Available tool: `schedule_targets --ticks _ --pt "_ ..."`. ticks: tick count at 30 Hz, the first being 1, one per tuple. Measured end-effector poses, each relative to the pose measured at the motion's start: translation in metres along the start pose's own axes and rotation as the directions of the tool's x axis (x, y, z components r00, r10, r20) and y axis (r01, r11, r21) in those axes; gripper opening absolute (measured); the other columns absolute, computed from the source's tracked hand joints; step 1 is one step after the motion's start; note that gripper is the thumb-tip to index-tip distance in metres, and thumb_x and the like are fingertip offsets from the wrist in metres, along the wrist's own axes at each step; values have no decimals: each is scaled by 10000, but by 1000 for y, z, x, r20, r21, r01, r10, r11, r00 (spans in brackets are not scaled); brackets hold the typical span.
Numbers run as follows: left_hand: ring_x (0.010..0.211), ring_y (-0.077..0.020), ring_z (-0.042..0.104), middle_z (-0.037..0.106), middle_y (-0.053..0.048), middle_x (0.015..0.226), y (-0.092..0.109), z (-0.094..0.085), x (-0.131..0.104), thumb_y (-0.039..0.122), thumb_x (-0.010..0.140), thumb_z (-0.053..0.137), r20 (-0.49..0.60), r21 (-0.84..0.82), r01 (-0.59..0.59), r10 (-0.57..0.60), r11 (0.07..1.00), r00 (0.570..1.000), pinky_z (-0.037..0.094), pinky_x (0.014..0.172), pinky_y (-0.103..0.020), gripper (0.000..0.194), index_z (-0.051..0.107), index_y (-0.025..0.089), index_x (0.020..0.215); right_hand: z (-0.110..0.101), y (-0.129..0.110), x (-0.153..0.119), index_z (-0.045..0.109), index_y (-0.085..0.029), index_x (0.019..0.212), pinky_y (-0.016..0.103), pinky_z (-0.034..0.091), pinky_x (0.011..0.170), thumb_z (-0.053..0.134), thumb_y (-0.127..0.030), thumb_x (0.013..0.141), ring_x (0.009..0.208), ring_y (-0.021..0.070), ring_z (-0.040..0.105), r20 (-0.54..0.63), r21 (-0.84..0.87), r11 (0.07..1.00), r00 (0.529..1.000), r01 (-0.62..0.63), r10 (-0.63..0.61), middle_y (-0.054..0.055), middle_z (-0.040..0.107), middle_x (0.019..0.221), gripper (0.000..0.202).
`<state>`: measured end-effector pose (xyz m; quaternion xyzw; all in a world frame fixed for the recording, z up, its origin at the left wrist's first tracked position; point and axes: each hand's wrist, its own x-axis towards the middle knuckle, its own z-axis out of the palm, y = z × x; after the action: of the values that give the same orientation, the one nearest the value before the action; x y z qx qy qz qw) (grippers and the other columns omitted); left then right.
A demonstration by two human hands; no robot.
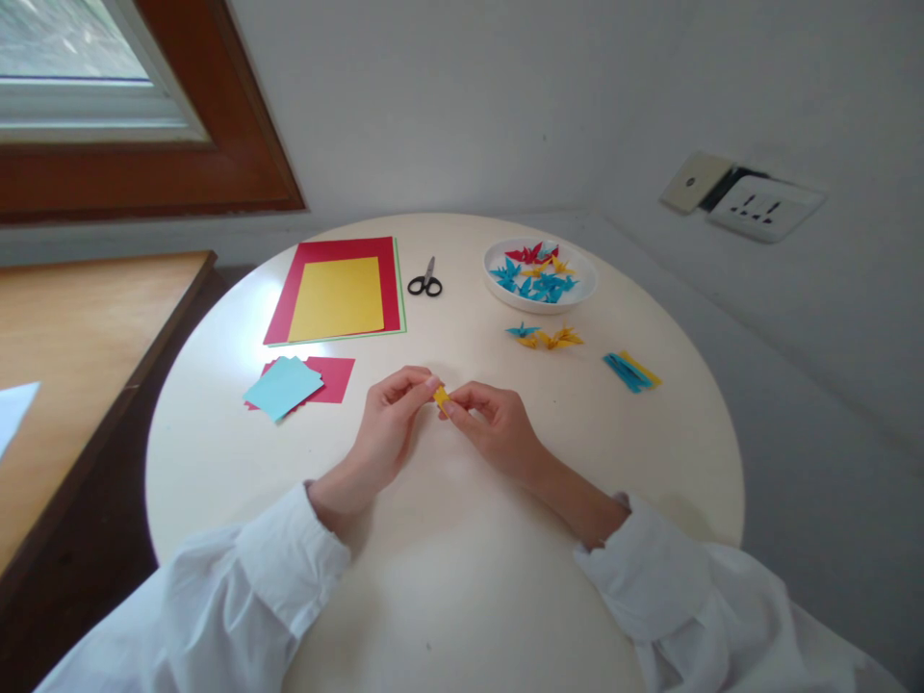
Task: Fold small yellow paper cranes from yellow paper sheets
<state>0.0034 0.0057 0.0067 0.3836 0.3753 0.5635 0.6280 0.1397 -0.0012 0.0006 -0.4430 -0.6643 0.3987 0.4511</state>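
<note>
A small folded piece of yellow paper point(441, 396) is pinched between my two hands above the middle of the round table. My left hand point(394, 419) grips its left side between thumb and fingers. From the right, my right hand point(498, 423) holds the other side the same way. Fingertips cover part of the paper, so its full shape is hidden. Beyond my right hand lie a few loose paper cranes point(555, 338), yellow and blue. Left of my left hand are a light blue paper square point(284, 388) and red paper squares point(336, 379) under it.
Scissors point(425, 280) with black handles lie at the back of the round white table point(462, 597). Large red and yellow sheets point(339, 296) are stacked back left. A white dish point(541, 307) of paper cranes stands back right, with folded paper strips point(629, 372) nearer the right edge.
</note>
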Motion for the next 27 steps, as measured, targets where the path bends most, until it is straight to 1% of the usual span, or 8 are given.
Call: schedule_targets --ticks 5,13,27 --pt "655 -94 506 567 13 691 -1 -1 1 250 609 741 3 -40 14 -14 999 1000 412 622 -224 116 660 169 588 0 0 0 630 -176 679 257 464 640 550 -280 762 650 134 595 5 2 1000 1000 4 -4 18 679 676 155" --pt "668 -100 498 560 11 691 -2 1 0 253 605 755 -39 24 -43 44 999 998 402 614 -224 120 672 166 595 -1 1 1 622 -177 676 253 461 627 550 -284 764 634 129 590 1 6 1000 1000 11 -11 13 672 662 157" --pt "677 -104 500 553 9 699 -1 0 0 239 611 742 -34 25 -41 41 999 999 410 611 -226 105 668 170 585 0 2 1 632 -175 678 248 456 625 558 -279 774 635 124 596 -5 -5 1000 1000 19 -19 9 679 665 160"
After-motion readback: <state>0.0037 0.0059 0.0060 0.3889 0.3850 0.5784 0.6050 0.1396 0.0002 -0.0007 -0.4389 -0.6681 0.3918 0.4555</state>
